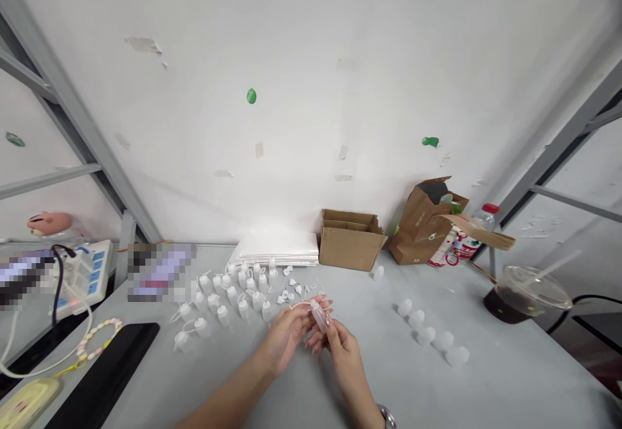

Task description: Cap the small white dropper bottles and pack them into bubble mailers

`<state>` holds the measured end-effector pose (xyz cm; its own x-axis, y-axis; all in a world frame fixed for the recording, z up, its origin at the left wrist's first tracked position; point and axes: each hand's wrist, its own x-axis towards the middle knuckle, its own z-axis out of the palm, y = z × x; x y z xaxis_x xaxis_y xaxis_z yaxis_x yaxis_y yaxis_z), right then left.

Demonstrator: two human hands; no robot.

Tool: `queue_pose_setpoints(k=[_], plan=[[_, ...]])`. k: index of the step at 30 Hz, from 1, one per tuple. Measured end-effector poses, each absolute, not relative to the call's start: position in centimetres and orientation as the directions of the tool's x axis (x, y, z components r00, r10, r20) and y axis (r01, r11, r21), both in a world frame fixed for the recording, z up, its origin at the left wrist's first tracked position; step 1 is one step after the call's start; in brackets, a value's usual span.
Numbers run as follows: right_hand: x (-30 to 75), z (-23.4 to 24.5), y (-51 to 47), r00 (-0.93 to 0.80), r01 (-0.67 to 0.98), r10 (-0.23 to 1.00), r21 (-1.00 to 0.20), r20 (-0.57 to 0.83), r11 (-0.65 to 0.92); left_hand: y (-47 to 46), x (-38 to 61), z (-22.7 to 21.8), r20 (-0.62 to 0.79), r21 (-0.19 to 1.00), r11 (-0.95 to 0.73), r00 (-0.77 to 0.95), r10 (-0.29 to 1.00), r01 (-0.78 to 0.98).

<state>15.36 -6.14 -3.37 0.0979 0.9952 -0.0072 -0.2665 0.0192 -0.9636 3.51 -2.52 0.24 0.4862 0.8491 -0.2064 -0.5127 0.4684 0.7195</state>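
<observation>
Plastic bottles (233, 296) left on the table (486, 383), cardboard box (350, 240) behind, plastic pieces (425, 335) right

No words, numbers or brand names can be read anywhere on the tabletop (510, 377). A red-capped plastic bottle (483, 220) bears a label too small to make out, a brown paper bag (422, 228) shows only faint marks, and pixelated patches (160, 273) at left obscure whatever they cover.

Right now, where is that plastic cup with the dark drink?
In the head view, the lidded plastic cup of dark drink stands by the far right edge of the table, right of the row of frosted plastic pieces and below the brown paper bag.
</observation>
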Motion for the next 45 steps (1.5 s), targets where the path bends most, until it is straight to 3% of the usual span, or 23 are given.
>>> queue_pose_setpoints(k=[10,19,34,39,45], plan=[[15.4,-2.5,-6.2,0.003,-0.431,0.994,-0.897,-0.108,-0.096,-2.4,3.6,-0.4,-0.241,0.669,0.528,0.519,0.820,-0.523],[15.7,-1.5,-6.7,-0.184,-0.665,0.971,-0.708,-0.152,-0.237,-2.1,3.4,-1.1,-0.205,0.601,0.592,0.613,0.763,-0.537],[15.7,-2.1,-6.4,-0.266,-0.759,0.949,-0.570,-0.169,-0.314,-2.6,4.0,-0.3,-0.274,0.453,0.665,0.616,0.738,-0.594],[15.7,-1.9,-6.4,-0.215,-0.724,0.969,-0.646,-0.119,-0.240,-2.7,3.9,0.0,-0.235,0.533,0.619,0.601,0.763,-0.577],[15.3,-2.0,-6.4,-0.006,-0.440,1.000,-0.898,0.028,0.022,-2.8,3.6,0.3,-0.110,0.861,0.266,0.351,0.930,-0.434]])
